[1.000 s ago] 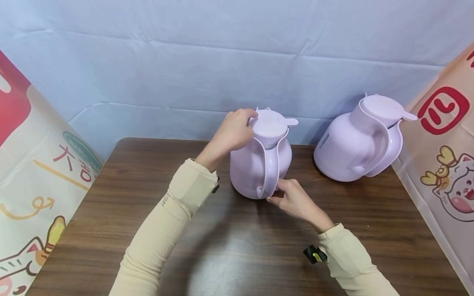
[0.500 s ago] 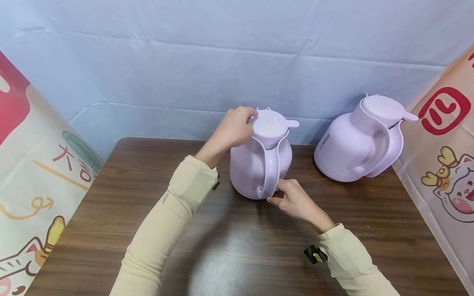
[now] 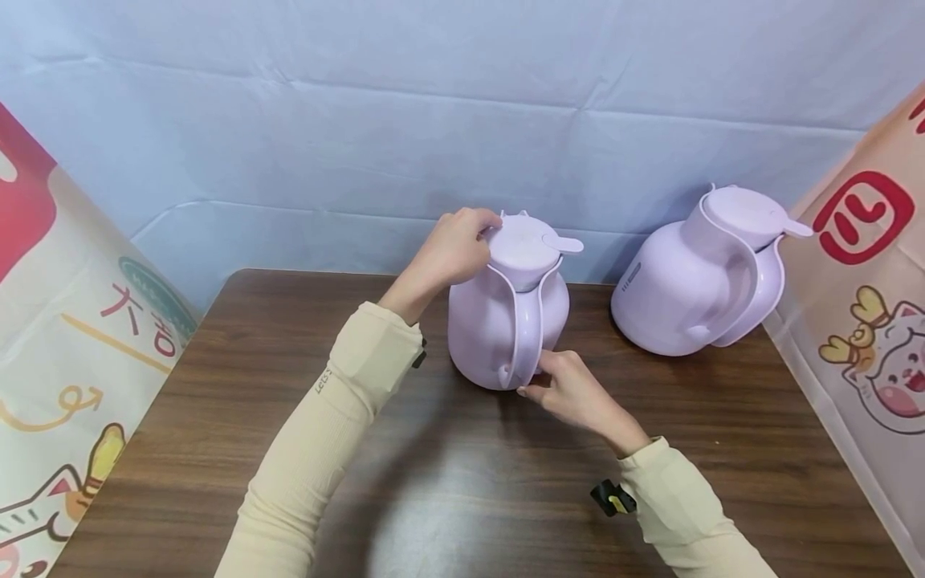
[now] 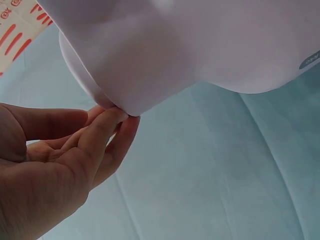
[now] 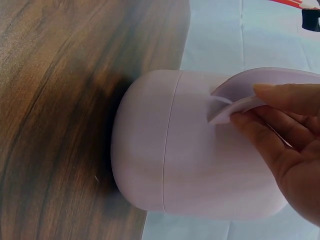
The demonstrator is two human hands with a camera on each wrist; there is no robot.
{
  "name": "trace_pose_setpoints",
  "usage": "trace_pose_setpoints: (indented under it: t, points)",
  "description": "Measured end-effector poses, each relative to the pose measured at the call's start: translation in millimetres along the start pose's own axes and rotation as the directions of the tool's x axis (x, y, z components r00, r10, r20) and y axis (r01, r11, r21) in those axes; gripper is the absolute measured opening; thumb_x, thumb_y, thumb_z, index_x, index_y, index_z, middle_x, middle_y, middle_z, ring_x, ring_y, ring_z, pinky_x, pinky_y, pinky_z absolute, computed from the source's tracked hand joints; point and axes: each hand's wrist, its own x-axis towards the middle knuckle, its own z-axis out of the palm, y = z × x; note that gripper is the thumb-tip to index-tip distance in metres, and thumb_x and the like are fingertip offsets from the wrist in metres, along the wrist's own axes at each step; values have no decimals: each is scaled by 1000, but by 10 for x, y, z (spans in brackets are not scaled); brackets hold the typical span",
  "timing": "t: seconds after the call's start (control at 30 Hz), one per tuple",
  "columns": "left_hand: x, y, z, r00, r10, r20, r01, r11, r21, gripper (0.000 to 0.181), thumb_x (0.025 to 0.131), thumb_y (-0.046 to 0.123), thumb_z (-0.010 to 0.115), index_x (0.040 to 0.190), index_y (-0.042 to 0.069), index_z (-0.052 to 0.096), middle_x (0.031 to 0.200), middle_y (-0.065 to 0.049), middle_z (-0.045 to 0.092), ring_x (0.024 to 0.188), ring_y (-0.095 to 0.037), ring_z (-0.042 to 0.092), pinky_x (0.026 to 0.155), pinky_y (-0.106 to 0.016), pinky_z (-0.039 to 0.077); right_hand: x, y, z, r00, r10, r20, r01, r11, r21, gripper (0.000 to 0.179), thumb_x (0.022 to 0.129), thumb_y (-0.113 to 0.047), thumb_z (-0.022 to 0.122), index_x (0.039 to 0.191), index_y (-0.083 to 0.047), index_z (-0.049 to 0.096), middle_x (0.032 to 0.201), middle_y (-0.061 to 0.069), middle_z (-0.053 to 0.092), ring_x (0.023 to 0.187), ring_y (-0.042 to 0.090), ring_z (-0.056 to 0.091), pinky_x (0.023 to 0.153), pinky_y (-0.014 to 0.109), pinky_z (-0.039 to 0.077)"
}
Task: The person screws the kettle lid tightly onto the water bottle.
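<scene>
A pale lilac thermos jug (image 3: 477, 337) stands upright near the table's back edge, its handle towards me. My left hand (image 3: 455, 246) is at the upper left of this jug, beside its lid (image 3: 523, 243). In the left wrist view its bent fingertips hold the jug's rim, and the thumb stays apart from it. Low on the handle (image 3: 530, 325), my right hand (image 3: 576, 391) pinches the grip between thumb and fingers, as the right wrist view also shows. Some left fingertips are hidden behind the rim.
A second matching lilac jug (image 3: 682, 281) stands to the right, near the printed side cloth (image 3: 878, 361). Both jugs are on a brown wooden table (image 3: 448, 466). A pale blue cloth (image 3: 405, 136) hangs behind, and another printed cloth (image 3: 79, 337) borders the left.
Both hands keep their places on the near jug. The whole scene shifts very slightly in the head view; the jugs stay where they were.
</scene>
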Motion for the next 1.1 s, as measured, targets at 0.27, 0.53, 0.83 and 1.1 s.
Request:
trace_pose_setpoints:
  t: [0.27, 0.53, 0.83, 1.1]
  points:
    - [-3, -3, 1, 1000, 1, 0, -1, 1000, -14, 43, 85, -3, 39, 124, 4, 55, 125, -8, 55, 107, -21, 49, 86, -30, 40, 14, -20, -2, 1000, 26, 0, -26, 999, -26, 22, 65, 4, 74, 85, -3, 66, 76, 5, 67, 70, 18, 62, 63, 35, 50]
    - [-52, 18, -7, 1000, -6, -23, 5, 999, -50, 43, 86, -2, 40, 125, 5, 55, 125, -7, 55, 113, -19, 48, 91, -29, 39, 14, -23, 3, 998, 67, 9, -66, 997, -42, 21, 64, 3, 74, 83, -3, 67, 74, 4, 66, 67, 15, 60, 60, 34, 49]
    - [-165, 74, -13, 998, -40, -45, 37, 997, -69, 45, 83, -4, 38, 124, 4, 55, 123, -7, 56, 99, -19, 48, 80, -27, 39, 15, -29, -18, 998, 64, 4, -63, 997, -49, 19, 64, 2, 74, 81, -4, 67, 72, 2, 66, 64, 12, 57, 58, 29, 46]
    - [-176, 85, -9, 998, -40, -54, 37, 998, -58, 44, 85, -3, 37, 123, 3, 56, 124, -8, 56, 104, -19, 50, 82, -28, 40, 30, -36, -22, 999, 46, 2, -46, 998, -47, 18, 64, 3, 72, 79, -4, 67, 71, 3, 66, 64, 13, 58, 58, 30, 47]
